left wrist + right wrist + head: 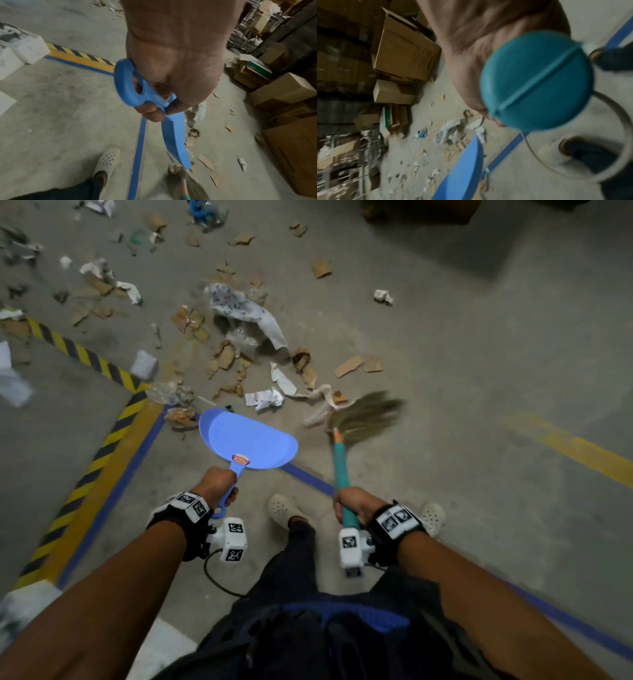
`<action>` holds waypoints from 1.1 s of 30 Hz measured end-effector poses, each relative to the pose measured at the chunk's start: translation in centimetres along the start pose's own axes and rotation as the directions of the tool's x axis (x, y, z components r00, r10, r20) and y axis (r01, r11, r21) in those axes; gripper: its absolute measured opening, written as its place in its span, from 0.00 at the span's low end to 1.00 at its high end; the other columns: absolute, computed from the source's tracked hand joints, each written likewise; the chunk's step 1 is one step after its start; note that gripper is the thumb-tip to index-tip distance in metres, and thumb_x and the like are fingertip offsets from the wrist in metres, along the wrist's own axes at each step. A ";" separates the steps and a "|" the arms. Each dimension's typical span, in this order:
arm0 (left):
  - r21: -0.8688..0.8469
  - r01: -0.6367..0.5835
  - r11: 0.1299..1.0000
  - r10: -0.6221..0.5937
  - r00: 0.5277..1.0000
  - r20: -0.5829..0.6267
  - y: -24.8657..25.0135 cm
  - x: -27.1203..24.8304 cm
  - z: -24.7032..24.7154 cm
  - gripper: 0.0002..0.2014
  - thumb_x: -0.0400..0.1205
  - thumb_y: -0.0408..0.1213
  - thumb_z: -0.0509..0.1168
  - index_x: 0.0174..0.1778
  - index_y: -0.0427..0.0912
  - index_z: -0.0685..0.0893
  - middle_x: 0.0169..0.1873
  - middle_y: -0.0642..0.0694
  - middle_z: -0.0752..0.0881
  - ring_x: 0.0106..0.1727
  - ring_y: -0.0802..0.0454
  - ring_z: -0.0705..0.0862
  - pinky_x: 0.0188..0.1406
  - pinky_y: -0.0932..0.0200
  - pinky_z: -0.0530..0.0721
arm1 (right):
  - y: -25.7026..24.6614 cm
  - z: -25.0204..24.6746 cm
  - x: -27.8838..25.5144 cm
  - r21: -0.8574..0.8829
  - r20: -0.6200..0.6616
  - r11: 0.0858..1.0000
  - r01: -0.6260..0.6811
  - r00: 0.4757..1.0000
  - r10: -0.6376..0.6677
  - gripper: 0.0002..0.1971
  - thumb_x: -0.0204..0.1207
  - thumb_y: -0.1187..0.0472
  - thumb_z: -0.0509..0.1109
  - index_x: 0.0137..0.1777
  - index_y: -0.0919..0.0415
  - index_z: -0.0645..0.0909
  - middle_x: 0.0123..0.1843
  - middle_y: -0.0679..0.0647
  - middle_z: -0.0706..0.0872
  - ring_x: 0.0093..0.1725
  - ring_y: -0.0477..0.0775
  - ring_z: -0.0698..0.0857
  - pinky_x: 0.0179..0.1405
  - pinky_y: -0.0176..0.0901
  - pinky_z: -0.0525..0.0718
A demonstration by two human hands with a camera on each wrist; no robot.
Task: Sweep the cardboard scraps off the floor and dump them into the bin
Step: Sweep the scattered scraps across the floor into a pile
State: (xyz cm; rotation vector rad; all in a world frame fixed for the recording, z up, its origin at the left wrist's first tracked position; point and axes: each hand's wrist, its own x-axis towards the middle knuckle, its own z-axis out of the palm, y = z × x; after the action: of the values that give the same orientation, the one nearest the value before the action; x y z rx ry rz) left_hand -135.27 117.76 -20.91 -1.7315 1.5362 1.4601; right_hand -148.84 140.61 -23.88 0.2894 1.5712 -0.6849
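Brown cardboard scraps and crumpled white paper lie scattered over the grey concrete floor ahead of me. My left hand grips the handle of a blue dustpan, held above the floor with nothing in it; the same pan shows edge-on in the left wrist view. My right hand grips the teal handle of a straw broom, whose blurred bristles touch paper and scraps at the pile's near right edge. The handle's round teal end cap fills the right wrist view. No bin is visible.
Yellow-black hazard tape and a blue floor line cross the floor near my feet in pale clogs. Stacked cardboard boxes stand along one side. White blocks sit by the tape.
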 end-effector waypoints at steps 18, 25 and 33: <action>-0.165 -0.079 0.983 0.065 0.994 -0.092 -2.2 2.9 -20.1 0.18 0.88 0.43 0.58 0.34 0.37 0.67 0.19 0.42 0.64 0.06 0.55 0.62 0.13 0.74 0.58 | -9.2 12.4 -3.8 -0.559 -0.147 0.789 0.255 0.906 -0.397 0.04 0.70 0.66 0.70 0.41 0.66 0.78 0.26 0.56 0.80 0.18 0.52 0.78 0.16 0.36 0.73; -0.043 -0.177 0.983 0.179 0.982 0.057 -3.1 0.4 -21.7 0.16 0.88 0.36 0.53 0.33 0.41 0.63 0.25 0.43 0.63 0.07 0.57 0.62 0.14 0.74 0.59 | -1.0 15.1 -3.5 -0.205 -0.305 0.955 0.212 0.913 -0.269 0.05 0.70 0.69 0.67 0.35 0.70 0.78 0.21 0.59 0.77 0.15 0.53 0.73 0.16 0.38 0.71; -0.001 -0.305 0.952 0.304 0.950 0.077 -9.1 -1.1 -26.1 0.13 0.87 0.32 0.52 0.35 0.43 0.67 0.26 0.41 0.66 0.25 0.48 0.63 0.26 0.57 0.59 | 6.5 18.9 -4.3 0.420 -0.399 0.888 0.188 0.917 -0.005 0.15 0.77 0.73 0.60 0.29 0.63 0.70 0.14 0.50 0.68 0.09 0.42 0.65 0.09 0.27 0.64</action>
State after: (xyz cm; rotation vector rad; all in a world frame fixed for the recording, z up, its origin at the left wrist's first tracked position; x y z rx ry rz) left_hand -115.80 99.62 -13.19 -1.4601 1.8280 1.6382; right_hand -129.21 135.66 -21.12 0.7341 1.7966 -1.1300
